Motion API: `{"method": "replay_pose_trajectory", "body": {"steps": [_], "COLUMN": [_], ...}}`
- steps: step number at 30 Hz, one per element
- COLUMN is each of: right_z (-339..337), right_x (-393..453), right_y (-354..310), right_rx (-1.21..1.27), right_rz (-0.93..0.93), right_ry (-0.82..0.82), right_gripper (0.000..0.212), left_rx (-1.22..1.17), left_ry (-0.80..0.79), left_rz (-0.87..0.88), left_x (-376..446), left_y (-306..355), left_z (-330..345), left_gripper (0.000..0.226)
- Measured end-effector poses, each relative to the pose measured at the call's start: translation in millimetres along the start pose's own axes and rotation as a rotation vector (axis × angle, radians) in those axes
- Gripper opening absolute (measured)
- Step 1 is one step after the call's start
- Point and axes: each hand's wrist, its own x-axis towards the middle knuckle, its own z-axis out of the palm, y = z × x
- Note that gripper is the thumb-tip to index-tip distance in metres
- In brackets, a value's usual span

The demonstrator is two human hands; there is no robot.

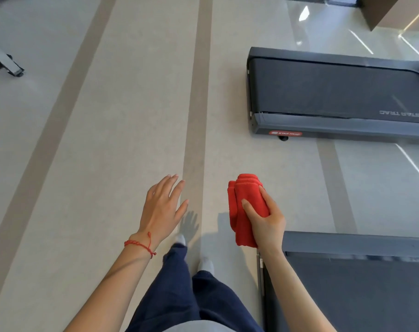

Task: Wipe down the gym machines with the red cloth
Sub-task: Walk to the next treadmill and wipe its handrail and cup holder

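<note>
Closest to the camera, dark blue trousers (179,291) fill the lower middle of the view, with two pale shoe tips (205,264) showing past the hems on the beige floor (107,140). The left hand (161,208) reaches forward over the floor with its palm down and its fingers spread and loose, holding nothing; a red string bracelet (140,245) circles that wrist. The right hand (266,222) is closed around the red cloth (245,207), which is folded into a thick pad, the thumb pressed across its upper face and the fingers wrapped behind it. The cloth hangs in the air above the floor, touching no machine.

Just beside the right forearm, at the lower right, lies the rear end of a near treadmill (347,283), its dark belt framed by a grey side rail. Darker tan stripes (195,116) run lengthwise down the floor away from the feet.

Farther off, at the upper right, a second treadmill (335,92) sits well apart from the cloth, a red badge (285,133) on its grey end cap. At the far left edge a metal frame part (4,61) rests on the floor; it may be the foot of another machine, though too little of it shows to be sure.
</note>
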Motion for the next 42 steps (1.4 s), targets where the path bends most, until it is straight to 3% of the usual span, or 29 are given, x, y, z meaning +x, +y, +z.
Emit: {"method": "replay_pose_trajectory", "body": {"steps": [8,13,20,25,31,42], "right_z": [50.2,82.4,92.8,75.1,34.1,-49.8], "right_x": [82.4,129.4,181.0,209.8,244.1,287.4], "right_y": [-30.7,-63.1,-84.6,-87.1,-85.4,-74.0], "right_rx": [-0.020,-0.011,0.036,0.051,0.119,0.237], "right_rz": [0.036,0.075,0.130,0.155,0.202,0.308], "right_ry": [0.075,0.150,0.270,0.394,0.499,0.761], "right_gripper": [0.054,0.054,0.052,0.055,0.043,0.054], "left_rx": [-0.029,-0.017,-0.014,-0.009,-0.007,-0.031], "left_ry": [-0.058,-0.112,-0.104,-0.138,-0.174,-0.220], "left_rz": [0.100,0.180,0.335,0.441,0.555,0.850], "left_x": [122.6,200.3,280.3,329.5,388.0,471.5], "left_y": [-40.3,-61.9,-59.6,-35.0,15.5,134.1], "left_z": [-3.2,-12.7,-6.2,5.9,26.4,63.7], "left_gripper": [0.040,0.054,0.040,0.044,0.043,0.046]}}
